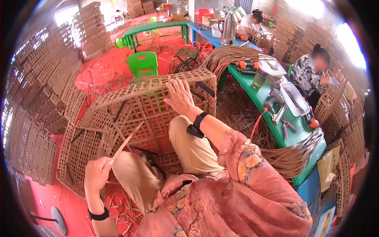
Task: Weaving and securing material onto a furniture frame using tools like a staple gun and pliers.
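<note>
A large brown woven basket (136, 108) lies tilted on its side in front of my knees, its open lattice showing several black straps. My right hand (181, 96) rests on its upper rim near the right corner, with the fingers over the edge and the thumb apart on the near side. At the lower left, my left hand (96, 173) is closed around a flat, pale weaving strip (128, 139), which points up and right toward the lattice. Another woven frame (85, 152) adjoins the basket on the left.
A green table (290, 144) on the right carries pink-handled pliers (289, 127), power tools, a white tray (294, 98), a jar (259, 79) and bundled brown strips (292, 160). A green chair (143, 63) stands beyond the basket. Stacked baskets (35, 71) line the left; two people work at right.
</note>
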Motion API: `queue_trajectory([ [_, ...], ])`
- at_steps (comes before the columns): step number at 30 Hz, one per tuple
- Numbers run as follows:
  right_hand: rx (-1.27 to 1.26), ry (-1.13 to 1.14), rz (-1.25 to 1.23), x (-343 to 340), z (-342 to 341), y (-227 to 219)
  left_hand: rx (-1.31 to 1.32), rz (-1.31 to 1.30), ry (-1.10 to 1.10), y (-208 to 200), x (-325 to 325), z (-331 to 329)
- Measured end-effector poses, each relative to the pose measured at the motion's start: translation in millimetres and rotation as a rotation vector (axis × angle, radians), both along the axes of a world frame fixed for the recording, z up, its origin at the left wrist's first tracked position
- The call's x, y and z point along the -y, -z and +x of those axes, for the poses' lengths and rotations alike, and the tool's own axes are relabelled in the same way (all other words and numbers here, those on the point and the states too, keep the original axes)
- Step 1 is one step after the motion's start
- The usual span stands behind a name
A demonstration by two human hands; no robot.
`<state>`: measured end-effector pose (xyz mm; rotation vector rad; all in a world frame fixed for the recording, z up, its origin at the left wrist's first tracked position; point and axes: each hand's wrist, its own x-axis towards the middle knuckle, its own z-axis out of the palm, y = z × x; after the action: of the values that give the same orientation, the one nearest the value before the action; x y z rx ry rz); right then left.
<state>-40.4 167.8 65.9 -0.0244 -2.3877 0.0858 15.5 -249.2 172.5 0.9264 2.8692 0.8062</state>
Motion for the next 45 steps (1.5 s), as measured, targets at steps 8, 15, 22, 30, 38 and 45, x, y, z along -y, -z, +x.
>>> queue_trajectory([
  [8,0.134,0.122,0.109,33.8,13.1,-23.9,0.106,0.173,-0.084,5.4,28.0,31.5],
  [15,-0.015,-0.049,0.149,49.2,35.3,-15.5,0.074,0.148,-0.056,13.8,49.6,67.3],
  [22,0.181,0.149,0.144,38.5,32.1,-23.0,-0.053,0.027,-0.015,29.4,44.7,71.2],
  [30,0.041,-0.039,0.049,37.4,49.5,-21.6,0.095,0.231,-0.042,41.5,34.8,91.4],
  [38,0.028,-0.007,0.114,81.5,73.3,-13.1,-0.062,0.237,-0.028,25.7,55.8,116.5],
  [45,0.026,-0.001,0.075,77.0,101.0,-16.4,-0.081,0.241,-0.022,32.6,53.6,121.9],
])
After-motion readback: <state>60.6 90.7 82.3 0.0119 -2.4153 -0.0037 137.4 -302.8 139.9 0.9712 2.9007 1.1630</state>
